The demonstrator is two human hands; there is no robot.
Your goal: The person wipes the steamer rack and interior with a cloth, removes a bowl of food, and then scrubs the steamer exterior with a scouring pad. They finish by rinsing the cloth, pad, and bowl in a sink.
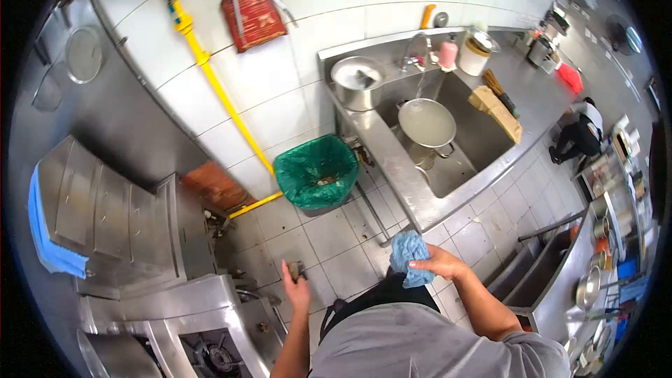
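Note:
My right hand [442, 264] is closed around a crumpled blue cloth [411, 259] in front of my body. Low on the left, my left hand [298, 292] seems to grip a small brown and dark object [297, 269], too small to name; its thumb side points up. Ahead, a large metal pot [416, 148] full of cloudy water sits in the steel sink [488, 122]. Water runs into it from the tap [418, 43]. Both hands are apart from the sink.
A bin with a green liner [297, 175] stands left of the sink. Another pot [358, 99] rests on the sink's left ledge. A stove [217, 353] is at lower left. To the right are shelves with pans [589, 287] and a crouching person [582, 133].

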